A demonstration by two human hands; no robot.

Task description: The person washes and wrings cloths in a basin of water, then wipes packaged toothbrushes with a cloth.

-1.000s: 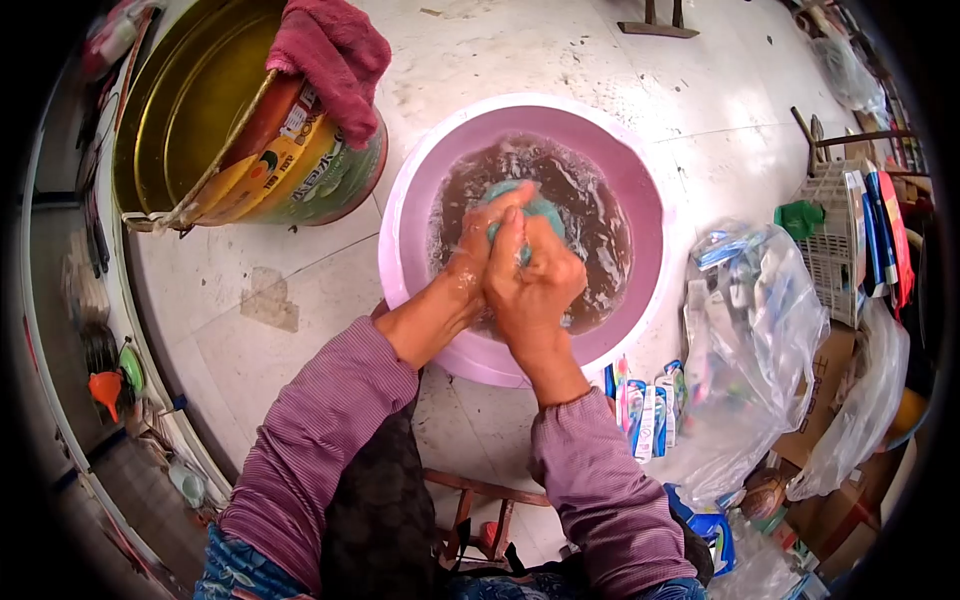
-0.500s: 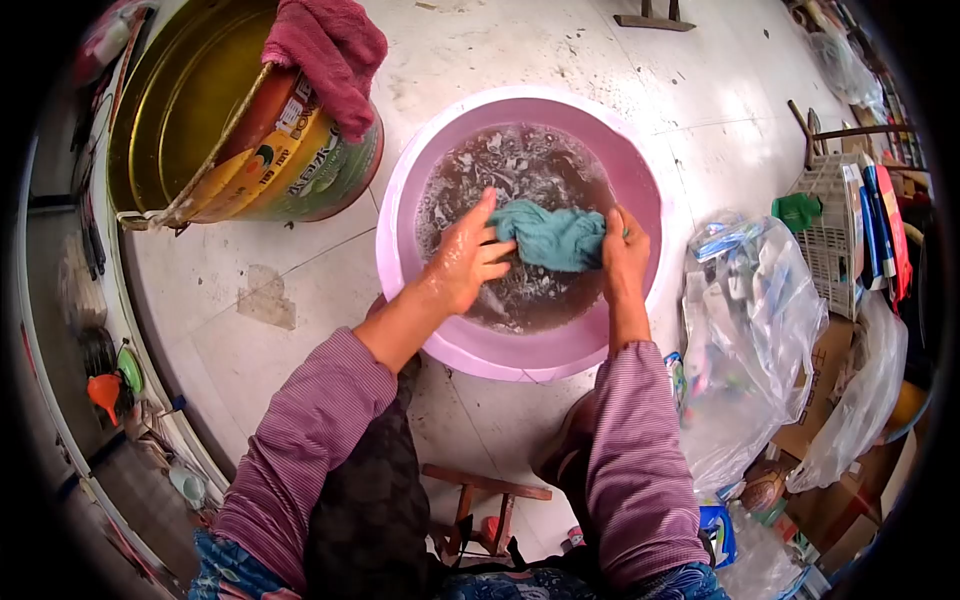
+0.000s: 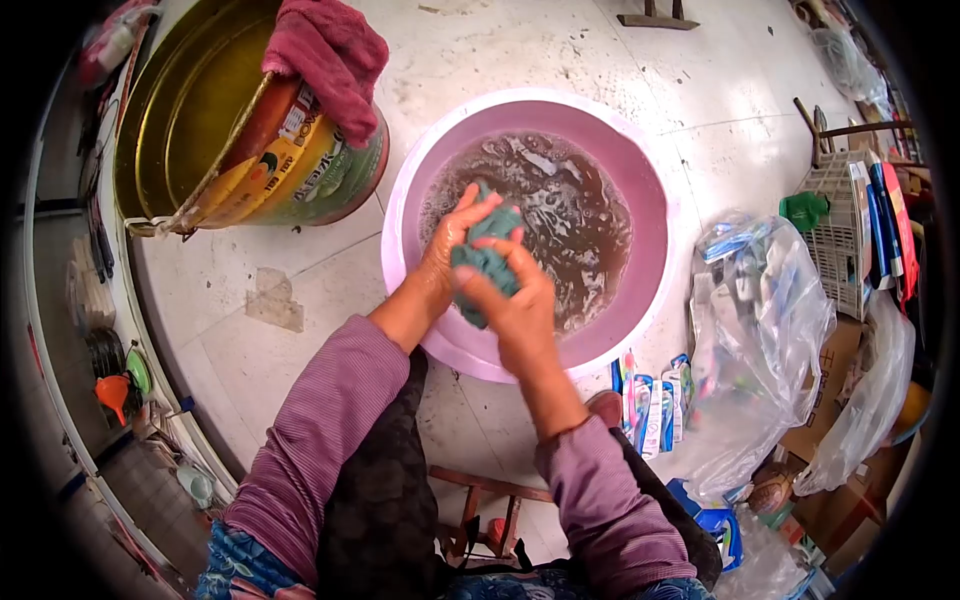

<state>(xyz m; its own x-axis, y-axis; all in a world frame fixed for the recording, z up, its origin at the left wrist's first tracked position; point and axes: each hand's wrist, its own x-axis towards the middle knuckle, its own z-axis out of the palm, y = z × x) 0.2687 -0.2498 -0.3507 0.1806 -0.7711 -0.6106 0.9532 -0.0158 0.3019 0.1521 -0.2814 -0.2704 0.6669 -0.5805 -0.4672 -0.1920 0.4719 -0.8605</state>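
Note:
A wet teal cloth (image 3: pixel 485 264) is bunched between my two hands over the left part of a pink basin (image 3: pixel 648 240). My left hand (image 3: pixel 440 252) cups it from the left, fingers curled around it and wet. From the right, my right hand (image 3: pixel 525 305) grips the same bundle with thumb and fingers. Parts of the cloth are hidden behind the fingers. Murky grey-brown water (image 3: pixel 575 225) with streaks of foam fills the bottom of the basin.
A large metal bucket (image 3: pixel 345 185) stands at upper left, a dark pink cloth (image 3: pixel 325 65) draped over its rim. On the right lie a clear plastic bag (image 3: pixel 760 330), packaged toothbrushes (image 3: pixel 655 410) and a white crate (image 3: pixel 835 240). A wooden stool (image 3: pixel 490 485) is below.
My right hand has moved left and down to meet my left hand. The cloth, stretched sideways before, is now gathered between both hands at the basin's left side.

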